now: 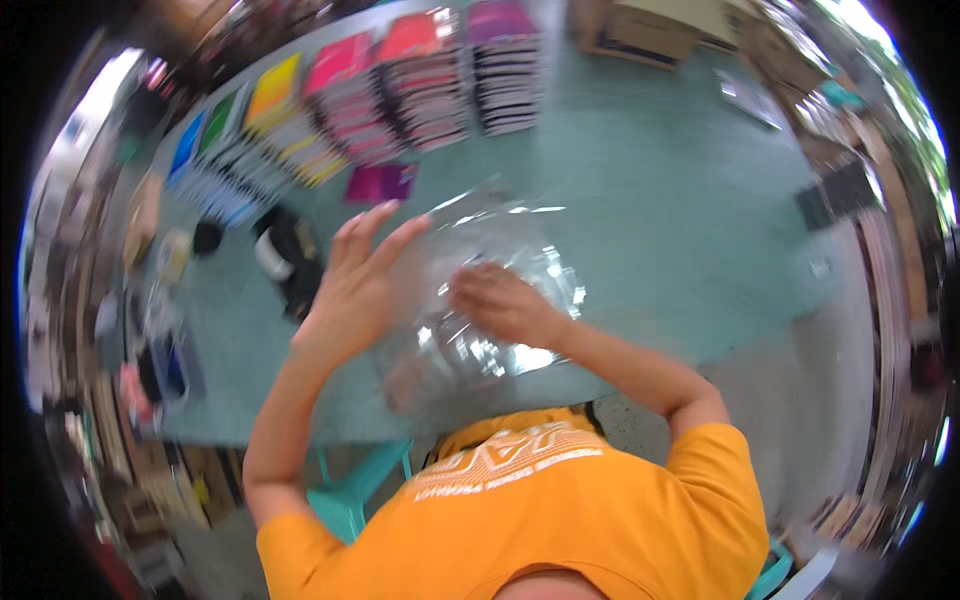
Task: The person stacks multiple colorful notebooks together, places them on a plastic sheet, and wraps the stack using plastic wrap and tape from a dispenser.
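Several clear plastic bags or sheets (540, 245), glossy and wrinkled, lie on the green table in front of me. Over their left edge is my left hand (355, 285), fingers spread apart, nothing gripped. My right hand (505, 305) rests on the middle of the plastic with its fingers stretched to the left; they are slightly blurred. Just beyond my left hand lies a purple booklet (382, 182). To the left of that hand is a black tape dispenser-like object (288, 258) with a white part; its exact kind is unclear.
Stacks of notebooks with blue, green, yellow, pink, red and purple covers (420, 85) line the far left of the green table (660, 220). Cardboard boxes (640, 35) stand at the back right. Below the table's near edge is a turquoise plastic chair (355, 495).
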The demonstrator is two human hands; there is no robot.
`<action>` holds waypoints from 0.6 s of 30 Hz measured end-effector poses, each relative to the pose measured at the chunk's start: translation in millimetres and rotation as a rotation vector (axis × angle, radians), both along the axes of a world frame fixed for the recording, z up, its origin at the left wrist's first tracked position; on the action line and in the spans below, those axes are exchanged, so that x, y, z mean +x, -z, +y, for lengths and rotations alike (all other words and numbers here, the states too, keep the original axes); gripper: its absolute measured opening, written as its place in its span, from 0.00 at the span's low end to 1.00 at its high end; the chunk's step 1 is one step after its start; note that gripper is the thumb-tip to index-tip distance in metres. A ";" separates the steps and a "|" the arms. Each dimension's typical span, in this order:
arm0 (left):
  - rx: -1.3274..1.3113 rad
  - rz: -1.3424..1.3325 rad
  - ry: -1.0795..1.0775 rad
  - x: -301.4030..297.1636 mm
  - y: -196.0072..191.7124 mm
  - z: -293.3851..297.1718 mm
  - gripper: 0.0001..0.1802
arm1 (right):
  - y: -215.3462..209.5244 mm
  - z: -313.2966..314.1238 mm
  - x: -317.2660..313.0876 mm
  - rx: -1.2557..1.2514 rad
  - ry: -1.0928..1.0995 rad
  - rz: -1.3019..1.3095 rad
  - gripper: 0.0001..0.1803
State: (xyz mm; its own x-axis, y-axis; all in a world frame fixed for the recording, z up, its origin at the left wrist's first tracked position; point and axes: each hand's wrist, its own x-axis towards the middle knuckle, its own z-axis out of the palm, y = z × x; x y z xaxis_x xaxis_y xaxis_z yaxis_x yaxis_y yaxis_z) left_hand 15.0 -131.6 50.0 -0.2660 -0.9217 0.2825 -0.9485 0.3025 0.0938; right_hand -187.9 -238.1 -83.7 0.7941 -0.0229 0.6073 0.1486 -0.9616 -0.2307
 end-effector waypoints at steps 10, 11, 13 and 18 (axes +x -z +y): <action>0.259 -0.059 0.215 -14.2 3.6 -43.3 0.06 | -18.4 20.1 7.6 0.030 0.113 -0.089 0.25; 0.287 -0.048 0.208 -14.1 4.3 -44.5 0.07 | -21.0 19.3 7.1 0.026 0.101 -0.087 0.23; 0.311 -0.007 0.209 -14.8 1.1 -44.5 0.07 | -22.5 19.4 7.4 0.024 0.073 -0.083 0.20; 0.227 0.012 0.181 -11.7 3.8 -37.7 0.06 | -28.1 22.9 9.2 -0.013 0.132 -0.136 0.16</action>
State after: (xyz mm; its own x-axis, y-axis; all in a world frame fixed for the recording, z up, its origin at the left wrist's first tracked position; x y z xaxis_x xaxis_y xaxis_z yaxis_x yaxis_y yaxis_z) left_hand 3.3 -169.3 46.1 -0.4299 -0.8995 0.0782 -0.8795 0.4368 0.1891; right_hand -178.7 -215.2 -55.6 0.6950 -0.1134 0.7100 0.0498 -0.9775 -0.2049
